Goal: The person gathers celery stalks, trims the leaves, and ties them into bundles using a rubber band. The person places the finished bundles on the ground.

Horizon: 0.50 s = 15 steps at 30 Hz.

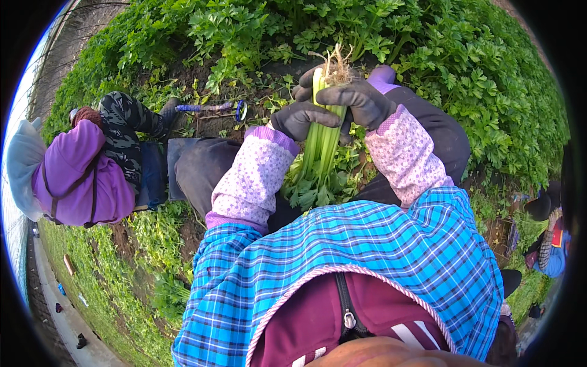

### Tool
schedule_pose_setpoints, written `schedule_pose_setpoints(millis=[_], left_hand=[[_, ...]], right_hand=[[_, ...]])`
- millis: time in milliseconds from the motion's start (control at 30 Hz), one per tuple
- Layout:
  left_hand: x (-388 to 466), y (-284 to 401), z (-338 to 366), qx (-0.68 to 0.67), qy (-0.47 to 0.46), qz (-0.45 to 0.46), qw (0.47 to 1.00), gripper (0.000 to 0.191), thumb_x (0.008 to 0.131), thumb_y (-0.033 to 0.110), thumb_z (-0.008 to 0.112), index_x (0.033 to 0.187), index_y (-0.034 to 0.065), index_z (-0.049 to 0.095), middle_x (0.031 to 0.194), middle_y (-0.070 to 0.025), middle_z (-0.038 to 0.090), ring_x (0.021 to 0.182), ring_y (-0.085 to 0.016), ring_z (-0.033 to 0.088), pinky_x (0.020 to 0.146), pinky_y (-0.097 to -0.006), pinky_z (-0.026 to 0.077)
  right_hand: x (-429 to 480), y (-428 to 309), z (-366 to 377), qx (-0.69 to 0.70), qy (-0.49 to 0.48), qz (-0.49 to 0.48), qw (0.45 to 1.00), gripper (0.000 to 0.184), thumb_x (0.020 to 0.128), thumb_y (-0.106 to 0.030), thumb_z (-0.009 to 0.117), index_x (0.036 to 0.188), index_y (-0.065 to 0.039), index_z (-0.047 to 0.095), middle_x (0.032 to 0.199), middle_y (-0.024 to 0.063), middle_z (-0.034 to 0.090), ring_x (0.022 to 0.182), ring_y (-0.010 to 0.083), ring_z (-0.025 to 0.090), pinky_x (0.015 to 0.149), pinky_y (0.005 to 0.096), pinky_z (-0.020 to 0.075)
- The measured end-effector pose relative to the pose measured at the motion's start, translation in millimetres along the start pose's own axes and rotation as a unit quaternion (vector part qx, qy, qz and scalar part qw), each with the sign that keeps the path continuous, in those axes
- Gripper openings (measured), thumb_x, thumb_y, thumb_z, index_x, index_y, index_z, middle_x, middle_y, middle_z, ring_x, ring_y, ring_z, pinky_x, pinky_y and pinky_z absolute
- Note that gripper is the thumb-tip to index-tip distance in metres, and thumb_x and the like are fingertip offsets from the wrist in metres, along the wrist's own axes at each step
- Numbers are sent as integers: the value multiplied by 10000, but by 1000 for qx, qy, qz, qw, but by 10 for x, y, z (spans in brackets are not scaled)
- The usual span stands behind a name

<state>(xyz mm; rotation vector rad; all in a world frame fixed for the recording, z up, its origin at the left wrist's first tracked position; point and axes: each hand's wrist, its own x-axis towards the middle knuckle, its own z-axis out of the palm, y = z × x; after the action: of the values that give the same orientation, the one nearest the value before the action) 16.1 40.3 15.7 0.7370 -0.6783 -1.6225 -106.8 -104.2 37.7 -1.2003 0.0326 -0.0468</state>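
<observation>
A bunch of celery (321,142) lies between both my hands, its pale roots (337,69) pointing away from me and its leaves (316,190) hanging towards my lap. My left hand (302,120), in a dark grey glove, grips the stalks from the left, with its thumb across them. From the other side my right hand (364,101), gloved alike, closes around the stalks just below the roots. Some of the fingers are hidden behind the celery.
Dense growing celery (467,78) stands ahead and to the right. On the soil at left lies a purple-wrapped handle (206,108) beside a blue ring (241,110). A person in purple (82,169) sits close on my left; another person (552,252) is far right.
</observation>
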Motion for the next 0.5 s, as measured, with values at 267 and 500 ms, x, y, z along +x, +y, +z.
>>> schedule_pose_setpoints(millis=[267,500], left_hand=[[-2,-389,-443,208,-7,-112,972,660,853,163,852,1411,29,525,1235,-94,697,1118,-190,676,925,-331,571],[-201,215,-664,638,283,-52,714,778,913,325,797,1504,-12,420,1408,-230,604,1311,-304,595,1087,-409,483]], right_hand=[[-259,-843,-75,21,39,-220,974,337,998,-86,593,1318,10,548,1078,108,690,1185,319,655,1109,498,508],[-640,-1461,-221,-125,155,-261,945,251,1030,-62,584,1261,29,624,1209,103,676,1230,323,648,1076,457,547]])
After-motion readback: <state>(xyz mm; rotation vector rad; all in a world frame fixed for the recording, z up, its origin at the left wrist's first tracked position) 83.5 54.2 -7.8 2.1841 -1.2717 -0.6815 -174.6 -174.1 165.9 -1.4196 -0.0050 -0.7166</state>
